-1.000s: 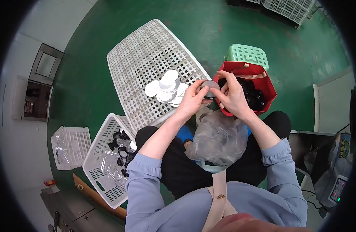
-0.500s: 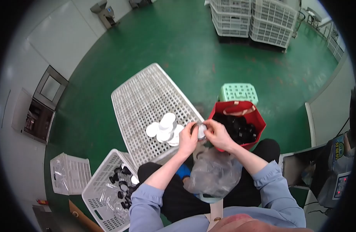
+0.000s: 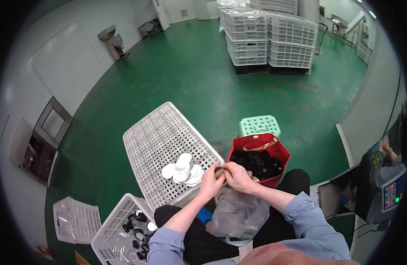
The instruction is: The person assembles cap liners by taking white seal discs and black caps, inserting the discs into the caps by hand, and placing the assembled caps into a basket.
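My left hand (image 3: 209, 183) and my right hand (image 3: 239, 177) meet over the near right corner of an upturned white plastic crate (image 3: 161, 128). Between them they grip a small round cap (image 3: 219, 171), mostly hidden by my fingers. Left of my hands, a loose pile of flat white discs (image 3: 184, 170) lies on the crate's slatted surface. A red bag (image 3: 277, 155) with cloth handles stands just beyond my right hand, holding many black caps (image 3: 258, 164). Below my wrists, a clear plastic bag (image 3: 241, 214) rests between my legs.
At lower left, a white basket (image 3: 107, 229) holds black-capped clear pieces. A smaller white crate (image 3: 82, 221) stands beside it. The green stool (image 3: 259, 125) is behind the red bag. A machine with a lit panel (image 3: 391, 194) is at right. Stacked crates (image 3: 269, 42) stand farther back.
My view has tilted up, showing more of the far room. The white disc visible between my fingers earlier is now covered as my hands have closed together around the cap.
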Action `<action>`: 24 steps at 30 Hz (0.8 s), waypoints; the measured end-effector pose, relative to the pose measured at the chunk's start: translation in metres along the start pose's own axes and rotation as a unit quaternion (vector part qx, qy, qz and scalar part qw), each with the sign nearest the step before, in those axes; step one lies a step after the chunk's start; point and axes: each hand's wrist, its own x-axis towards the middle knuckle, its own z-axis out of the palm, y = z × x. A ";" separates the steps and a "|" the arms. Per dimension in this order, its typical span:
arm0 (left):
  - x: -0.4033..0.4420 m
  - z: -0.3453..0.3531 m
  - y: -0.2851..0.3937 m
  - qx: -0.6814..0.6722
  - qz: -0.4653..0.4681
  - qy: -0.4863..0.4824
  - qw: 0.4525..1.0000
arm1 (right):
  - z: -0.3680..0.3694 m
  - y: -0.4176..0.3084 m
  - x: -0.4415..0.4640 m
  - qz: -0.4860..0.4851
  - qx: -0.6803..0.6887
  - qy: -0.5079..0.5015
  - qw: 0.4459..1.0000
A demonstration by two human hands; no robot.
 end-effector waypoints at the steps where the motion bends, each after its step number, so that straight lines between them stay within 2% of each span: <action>1: 0.000 0.000 -0.005 -0.013 0.034 0.002 0.999 | 0.000 -0.002 -0.001 0.008 0.010 0.001 1.000; 4: 0.010 -0.008 -0.024 -0.041 0.127 -0.063 0.989 | -0.004 -0.004 -0.004 0.037 0.064 -0.020 0.997; 5: 0.010 -0.007 -0.029 -0.080 0.085 -0.081 0.990 | -0.005 -0.007 -0.006 0.046 0.059 -0.026 0.997; 8: -0.003 -0.005 -0.016 0.017 0.097 -0.040 0.994 | 0.001 -0.004 -0.012 0.020 0.027 -0.016 0.999; 9: -0.004 -0.002 -0.017 0.031 0.136 -0.008 0.990 | -0.001 -0.004 -0.012 0.015 0.025 -0.019 0.999; 12: -0.010 0.001 -0.014 0.056 0.095 -0.002 0.994 | -0.004 -0.007 -0.013 0.014 0.010 -0.021 1.000; 18: -0.030 0.002 0.004 0.081 0.103 0.043 0.990 | -0.003 -0.003 -0.013 -0.035 -0.059 -0.025 0.997; 19: -0.031 0.006 0.001 0.069 0.118 0.053 0.989 | -0.002 0.001 -0.015 0.004 -0.064 -0.046 0.997; 20: -0.031 0.010 -0.006 0.060 0.123 0.079 0.987 | -0.005 -0.010 -0.016 -0.019 -0.037 -0.032 0.999; 21: -0.033 0.011 -0.011 0.012 0.109 0.063 0.992 | -0.015 -0.033 -0.016 -0.011 -0.011 -0.033 0.999; 22: -0.037 0.017 -0.020 -0.009 0.139 0.110 0.984 | -0.016 -0.035 -0.015 -0.023 -0.009 -0.057 0.998; 23: -0.048 0.006 -0.010 0.043 0.085 0.097 0.991 | -0.016 -0.036 -0.013 -0.045 0.015 -0.075 0.996; 24: -0.062 -0.007 0.002 0.064 0.072 0.124 0.988 | -0.028 -0.057 -0.009 -0.012 0.014 -0.123 0.992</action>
